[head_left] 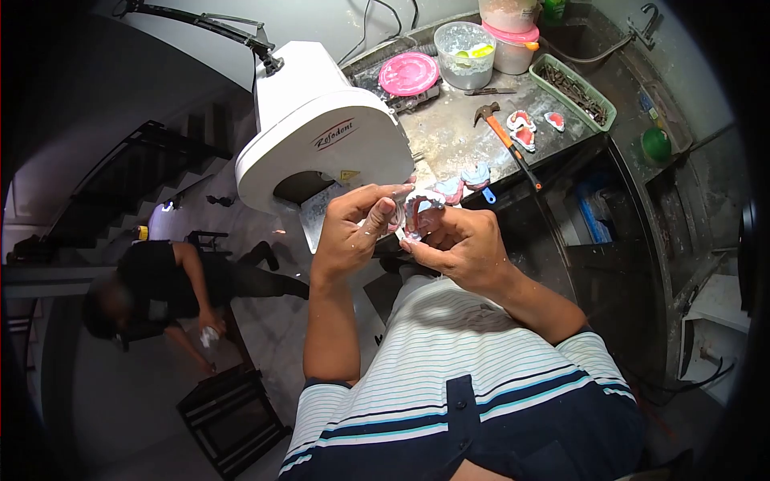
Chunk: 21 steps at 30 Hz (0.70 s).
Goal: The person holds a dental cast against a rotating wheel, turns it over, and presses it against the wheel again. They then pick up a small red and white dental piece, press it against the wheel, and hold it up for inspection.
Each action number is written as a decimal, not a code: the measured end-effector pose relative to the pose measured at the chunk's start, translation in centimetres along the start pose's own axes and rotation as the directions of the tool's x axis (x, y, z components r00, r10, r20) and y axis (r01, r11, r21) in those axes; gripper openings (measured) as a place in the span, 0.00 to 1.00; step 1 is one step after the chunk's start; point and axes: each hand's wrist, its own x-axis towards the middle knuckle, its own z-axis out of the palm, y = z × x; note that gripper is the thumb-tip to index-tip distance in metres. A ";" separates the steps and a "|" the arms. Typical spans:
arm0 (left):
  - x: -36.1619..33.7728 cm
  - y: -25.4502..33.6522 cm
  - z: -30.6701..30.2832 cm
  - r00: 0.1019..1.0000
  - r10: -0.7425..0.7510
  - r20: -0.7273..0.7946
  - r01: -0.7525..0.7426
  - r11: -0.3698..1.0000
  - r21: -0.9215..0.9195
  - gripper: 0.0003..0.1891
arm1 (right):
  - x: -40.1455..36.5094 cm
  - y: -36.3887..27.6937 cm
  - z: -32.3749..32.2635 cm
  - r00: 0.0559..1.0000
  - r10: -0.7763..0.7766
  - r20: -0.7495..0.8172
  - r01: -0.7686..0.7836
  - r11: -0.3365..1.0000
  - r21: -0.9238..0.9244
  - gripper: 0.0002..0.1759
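My left hand (358,227) and my right hand (465,240) are raised in front of my chest, at the near edge of the bench. Between them is a dental model (423,210) with a white arch and a dark red inner part; the fingers of both hands are closed on it. Just beyond my hands, a pale blue dental impression (475,175) with a blue handle lies at the bench edge, beside a pink and white piece (449,191). To the left stands the white trimming machine (325,144).
On the bench (457,120) lie a hammer (507,144), red and white dental models (522,132), a pink lid (409,74), a clear bucket (465,68) and a green tray of metal pieces (573,92). Another person (160,280) is at the left.
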 end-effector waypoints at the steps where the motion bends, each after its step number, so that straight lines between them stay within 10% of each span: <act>1: -0.2 -0.5 -0.1 1.000 -0.001 -0.005 0.001 1.000 -0.002 0.21 | 0.1 0.1 0.1 1.000 0.006 0.001 -0.006 1.000 0.013 0.12; 21: -2.6 -2.3 -1.0 0.990 -0.008 -0.139 -0.026 0.971 -0.238 0.12 | 1.5 1.5 1.9 0.989 0.018 0.148 -0.033 0.994 0.103 0.12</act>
